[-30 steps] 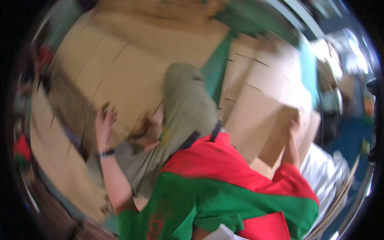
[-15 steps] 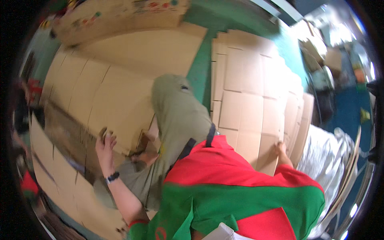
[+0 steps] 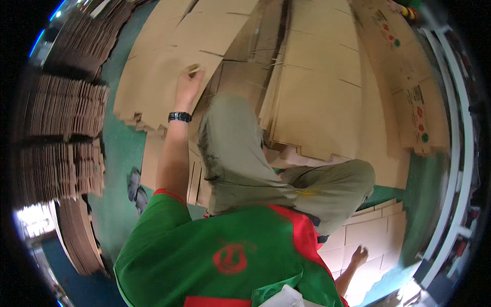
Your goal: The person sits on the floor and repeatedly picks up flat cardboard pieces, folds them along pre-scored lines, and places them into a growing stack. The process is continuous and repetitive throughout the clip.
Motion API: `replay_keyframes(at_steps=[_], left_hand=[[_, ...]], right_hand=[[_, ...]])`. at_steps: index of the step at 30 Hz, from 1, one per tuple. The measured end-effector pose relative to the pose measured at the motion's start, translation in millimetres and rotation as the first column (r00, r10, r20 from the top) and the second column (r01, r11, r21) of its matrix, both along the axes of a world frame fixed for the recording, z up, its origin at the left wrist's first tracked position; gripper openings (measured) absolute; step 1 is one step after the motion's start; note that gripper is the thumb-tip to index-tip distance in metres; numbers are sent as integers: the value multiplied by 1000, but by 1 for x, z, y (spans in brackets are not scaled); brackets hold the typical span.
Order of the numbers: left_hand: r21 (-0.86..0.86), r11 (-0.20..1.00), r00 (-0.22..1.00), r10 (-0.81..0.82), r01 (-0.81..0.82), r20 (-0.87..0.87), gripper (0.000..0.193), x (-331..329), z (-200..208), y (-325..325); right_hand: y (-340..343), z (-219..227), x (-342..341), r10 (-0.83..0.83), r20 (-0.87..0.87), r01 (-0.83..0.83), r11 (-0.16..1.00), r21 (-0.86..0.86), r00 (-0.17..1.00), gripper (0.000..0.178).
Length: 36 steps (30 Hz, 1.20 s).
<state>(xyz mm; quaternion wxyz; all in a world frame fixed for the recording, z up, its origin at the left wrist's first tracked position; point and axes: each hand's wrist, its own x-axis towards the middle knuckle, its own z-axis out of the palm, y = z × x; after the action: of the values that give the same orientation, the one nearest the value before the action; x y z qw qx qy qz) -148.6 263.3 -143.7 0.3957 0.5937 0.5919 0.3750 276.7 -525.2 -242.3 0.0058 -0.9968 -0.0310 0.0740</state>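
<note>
My left hand [image 3: 189, 88], with a dark watch [image 3: 179, 116] on its wrist, hangs over the left pile of flat brown cardboard sheets [image 3: 166, 56]. Its fingers are bent, and a small yellowish-brown patch shows at the fingertips; whether that is a held thing is hard to make out. Out at the lower right, my right hand [image 3: 359, 257] is raised off another pile of creased cardboard sheets [image 3: 373, 231], its fingers loosely bent and apart, with nothing seen in them. My bent knees lie between the piles. Right of them lies one more cardboard stack [image 3: 322, 102] with notched edges.
Tall bundles of folded cardboard [image 3: 61, 110] line the left side. A printed cardboard piece [image 3: 409, 102] stands at the right, beside a pale metal rail [image 3: 456, 138]. A dark grey crumpled thing [image 3: 136, 189] lies on the green floor [image 3: 115, 169].
My view and body have turned left, bringing the cardboard bundles into sight. My right hand has come off the sheet edge it was touching. My left hand is now over a different pile.
</note>
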Motion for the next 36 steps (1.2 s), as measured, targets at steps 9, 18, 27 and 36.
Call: replay_keyframes(at_steps=[9,18,27,36], left_hand=[[-244,673,705,585,-698,-400,80,-197,-160,-23],[-485,833,342,552,-265,761,22,-160,-121,-42],[-132,991,455,116,2,883,36,53,58,-118],[-135,917,473,-64,375,879,20,246,42,-237]], right_hand=[[312,68,33,388,457,-591,640,491,800,32],[472,64,-70,710,137,-489,319,812,690,32],[636,160,-132,854,-473,545,296,784,217,72],[585,147,21,786,-434,292,331,897,441,44]])
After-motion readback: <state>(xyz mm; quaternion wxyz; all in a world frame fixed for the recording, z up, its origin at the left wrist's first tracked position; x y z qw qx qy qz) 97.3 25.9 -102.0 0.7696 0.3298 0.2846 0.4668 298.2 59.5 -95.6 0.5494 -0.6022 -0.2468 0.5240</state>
